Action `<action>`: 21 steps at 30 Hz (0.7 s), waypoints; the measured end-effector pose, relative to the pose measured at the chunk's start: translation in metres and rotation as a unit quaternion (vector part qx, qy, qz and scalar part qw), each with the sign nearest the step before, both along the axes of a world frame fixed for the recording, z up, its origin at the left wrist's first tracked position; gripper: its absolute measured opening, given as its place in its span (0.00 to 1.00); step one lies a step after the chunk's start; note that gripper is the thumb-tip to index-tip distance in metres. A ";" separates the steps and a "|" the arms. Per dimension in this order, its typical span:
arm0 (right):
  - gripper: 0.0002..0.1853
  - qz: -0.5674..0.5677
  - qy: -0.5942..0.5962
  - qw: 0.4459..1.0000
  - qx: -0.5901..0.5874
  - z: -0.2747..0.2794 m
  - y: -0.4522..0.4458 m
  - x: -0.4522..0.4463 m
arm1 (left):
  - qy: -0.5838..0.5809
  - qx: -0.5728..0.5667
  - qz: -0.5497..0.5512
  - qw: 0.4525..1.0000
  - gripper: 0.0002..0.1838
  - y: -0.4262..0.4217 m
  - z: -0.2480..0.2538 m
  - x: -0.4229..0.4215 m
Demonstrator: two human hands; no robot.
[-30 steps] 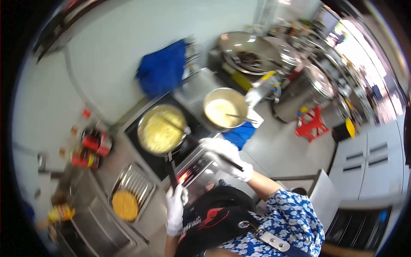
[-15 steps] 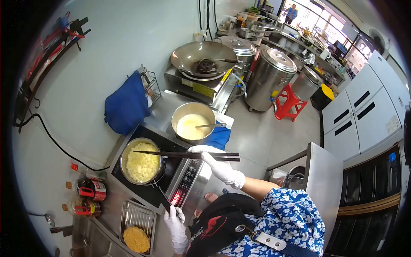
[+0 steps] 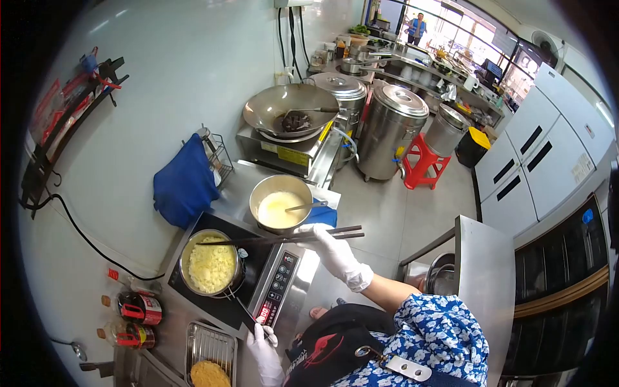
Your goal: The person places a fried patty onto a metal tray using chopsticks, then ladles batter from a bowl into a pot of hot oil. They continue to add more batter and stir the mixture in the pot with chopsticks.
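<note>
The pale yellow food [image 3: 211, 267] already lies in the steel saucepan [image 3: 184, 274], which sits on the black glass top of the induction cooker [image 3: 256, 261], its red display lit. The left hand [image 3: 264, 356] is closed on the end of the saucepan's slim dark handle [image 3: 244, 311]; the right hand [image 3: 335, 255] is clamped around long dark chopsticks [image 3: 277, 240], their tips over the food. I judge the stirring under way rather than finished; how much is left I cannot tell. The food looks soft, moist and lumpy, broken into small curds. Behind, a round metal pot [image 3: 256, 191] holds smooth, creamy liquid with a spoon [image 3: 307, 206]. Nearer, a golden, rough-surfaced flat piece [image 3: 209, 374] rests on a wire-racked metal tray [image 3: 233, 351].
</note>
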State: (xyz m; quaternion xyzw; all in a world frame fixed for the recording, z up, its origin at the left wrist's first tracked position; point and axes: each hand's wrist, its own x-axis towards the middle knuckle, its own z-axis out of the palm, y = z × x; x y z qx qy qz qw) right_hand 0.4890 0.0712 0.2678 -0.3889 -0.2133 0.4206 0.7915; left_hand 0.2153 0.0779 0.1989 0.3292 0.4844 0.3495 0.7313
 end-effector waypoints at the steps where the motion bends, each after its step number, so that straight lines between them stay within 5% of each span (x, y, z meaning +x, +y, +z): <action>1: 0.12 -0.015 0.004 1.000 0.013 -0.003 0.001 0.004 | -0.003 0.004 0.008 1.000 0.15 -0.001 0.001 0.000; 10: 0.16 -0.072 -0.038 0.995 0.051 0.007 -0.008 0.039 | 0.008 0.008 0.006 1.000 0.16 0.000 0.002 0.001; 13: 0.13 -0.144 -0.184 0.970 -0.061 0.005 -0.003 0.051 | 0.013 0.006 0.017 1.000 0.16 0.002 0.007 0.007; 21: 0.18 -0.167 -0.695 0.699 0.014 -0.027 0.021 0.061 | 0.026 0.025 0.059 0.998 0.13 0.001 0.002 0.008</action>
